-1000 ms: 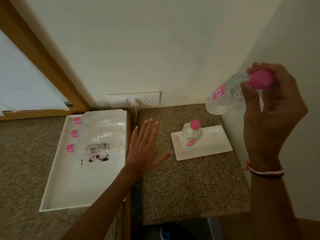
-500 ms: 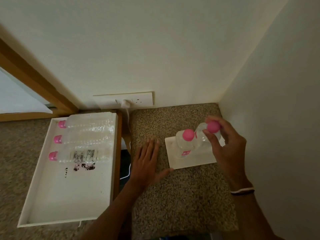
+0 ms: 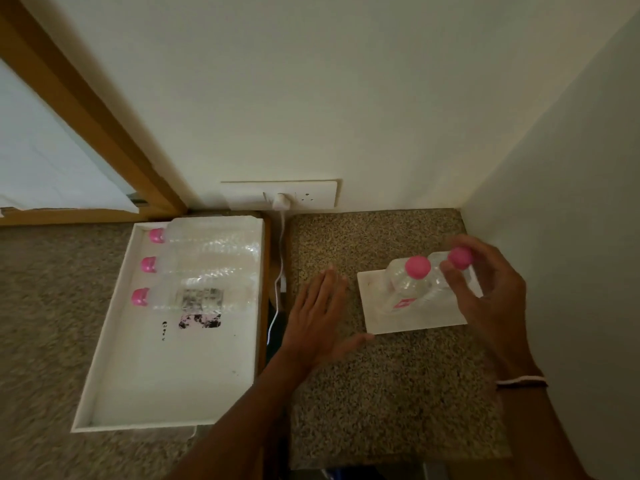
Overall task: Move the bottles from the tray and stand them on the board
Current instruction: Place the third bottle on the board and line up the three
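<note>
On the right, a flat white rectangular board [image 3: 408, 322] lay on a speckled granite counter [image 3: 381, 393] tucked into the corner of two pale walls. Two clear ribbed plastic bottles with round pink caps stood on it, touching: the left bottle [image 3: 403, 289] upright with a small pink label low on its side, the right bottle [image 3: 445, 268] just behind and beside it. The right hand [image 3: 485, 292] curved over that second bottle, thumb and fingertips [image 3: 450, 275] loosely cupped about its cap; motion blur hid whether they pinched it or hovered just off it. A thin white and dark band circled that wrist. The left hand [image 3: 318, 317] rested palm down on the granite just left of the board, fingers straight and together, thumb spread toward the board's near corner, holding nothing. Far left, a shallow white tray [image 3: 166, 393] with raised rims sat on a coarser brownish surface, three more bottles [image 3: 207, 268] lying side by side at its far end, caps pointing left. A white cable [image 3: 281, 265] hung from a wall socket [image 3: 280, 195] between tray and counter.
</note>
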`<state>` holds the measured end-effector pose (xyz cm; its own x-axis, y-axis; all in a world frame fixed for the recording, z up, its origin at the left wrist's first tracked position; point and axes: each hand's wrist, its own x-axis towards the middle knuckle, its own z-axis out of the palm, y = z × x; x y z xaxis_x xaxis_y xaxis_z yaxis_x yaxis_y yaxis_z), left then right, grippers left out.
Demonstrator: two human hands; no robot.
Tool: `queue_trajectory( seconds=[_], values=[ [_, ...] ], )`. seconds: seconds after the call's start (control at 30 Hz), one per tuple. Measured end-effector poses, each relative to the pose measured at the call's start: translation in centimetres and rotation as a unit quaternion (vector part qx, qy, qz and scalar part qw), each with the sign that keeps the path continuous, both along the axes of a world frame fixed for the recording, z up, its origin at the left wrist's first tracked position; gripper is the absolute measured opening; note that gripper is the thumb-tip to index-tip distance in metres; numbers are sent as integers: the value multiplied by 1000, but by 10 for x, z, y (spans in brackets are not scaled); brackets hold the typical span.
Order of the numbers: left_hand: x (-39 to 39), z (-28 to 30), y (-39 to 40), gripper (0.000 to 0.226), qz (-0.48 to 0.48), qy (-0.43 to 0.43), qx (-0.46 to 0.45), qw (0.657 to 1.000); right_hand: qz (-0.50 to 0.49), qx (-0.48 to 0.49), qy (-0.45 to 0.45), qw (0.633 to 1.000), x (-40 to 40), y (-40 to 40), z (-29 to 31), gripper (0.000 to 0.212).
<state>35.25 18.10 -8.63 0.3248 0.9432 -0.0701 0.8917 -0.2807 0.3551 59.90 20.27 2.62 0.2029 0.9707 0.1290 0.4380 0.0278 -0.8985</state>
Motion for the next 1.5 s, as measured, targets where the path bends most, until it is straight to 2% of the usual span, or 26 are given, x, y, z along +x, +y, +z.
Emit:
queue_trajectory(
  seconds=[0.13,0.23,0.33,0.4,0.5,0.63,0.73,0.8,0.87,0.93,1.03,1.13,1.23,1.4,1.5],
  values=[
    [-35,35,-6,110,-2,-41,76,996,-53,89,-73,992,-23,-7,33,47],
    [-73,55,-17,107,10,-78,126,989,-56,216,-141,965,-59,-11,59,40],
    [-127,62,-34,104,52,-79,164,982,-19,269,-140,953,-125,-15,73,31],
    [-160,59,-46,103,90,-65,175,978,36,244,-135,960,-173,-19,67,27],
    [-205,47,-67,106,149,-33,150,977,185,139,-159,960,-257,-29,40,26],
    [-241,22,-92,112,206,28,88,974,315,56,-244,915,-350,-32,-7,33],
    [-259,7,-103,115,223,58,58,971,364,47,-358,858,-397,-23,-38,38],
    [-262,3,-103,115,227,65,56,970,369,55,-441,816,-414,-18,-53,32],
    [-260,2,-102,114,226,70,51,970,348,70,-492,795,-422,-16,-59,25],
    [-258,0,-103,116,220,75,42,972,333,77,-503,794,-426,-16,-61,24],
    [-260,-3,-103,121,214,66,15,975,298,85,-458,833,-426,-21,-49,20],
    [-260,-8,-101,124,207,51,-4,977,230,123,-352,899,-414,-27,-29,29],
    [-259,-11,-100,123,211,41,2,977,164,142,-256,942,-389,-31,-11,35],
    [-260,-12,-99,126,209,48,-9,977,96,98,-90,986,-346,-36,12,42],
    [-260,-7,-100,125,206,52,-6,977,73,87,6,994,-318,-42,28,44]
  ],
)
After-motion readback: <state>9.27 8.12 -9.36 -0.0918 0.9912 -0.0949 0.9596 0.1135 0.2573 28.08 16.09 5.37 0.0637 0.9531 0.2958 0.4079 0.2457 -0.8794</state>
